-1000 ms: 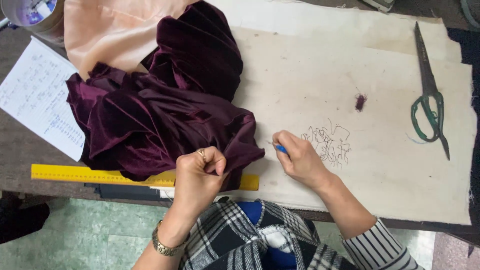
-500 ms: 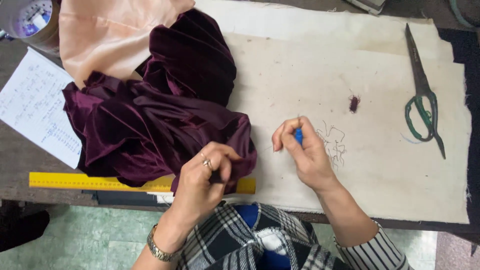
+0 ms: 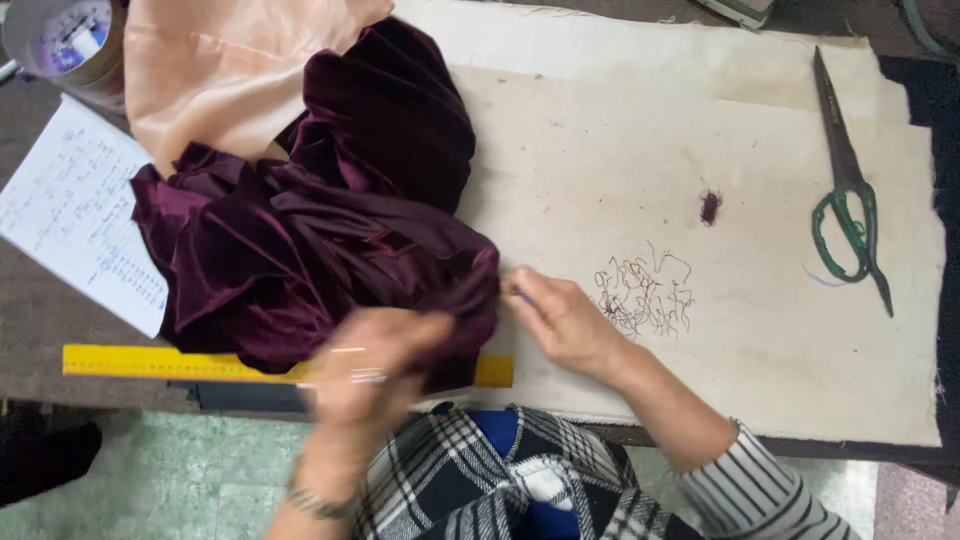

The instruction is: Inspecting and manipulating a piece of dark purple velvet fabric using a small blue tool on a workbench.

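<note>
**Both hands at the near edge of a velvet heap**

Reading left to right: a white sheet of handwritten notes [image 3: 75,225] lies at the table's left edge, with a long yellow plastic ruler [image 3: 170,362] along the near edge below it. The crumpled dark burgundy velvet cloth [image 3: 320,230] sits just right of these, partly over a peach satin fabric [image 3: 220,60] behind it. Your left hand [image 3: 375,365] is blurred (its grip cannot be told), touching the velvet's near right corner. Your right hand [image 3: 565,320] lies just right of that corner, fingers pinched on a small blue-tipped tool [image 3: 522,296] pointing left into the cloth. So the velvet lies left of and beyond both hands, its bulk running away from you, the left hand nearer. Further right lie a tangle of pulled dark threads [image 3: 645,295], a small burgundy scrap [image 3: 710,207], and green-handled steel scissors [image 3: 850,200], blades pointing away. All rest on a cream cloth work cover [image 3: 700,400] over a dark table; pale green floor shows below.
</note>
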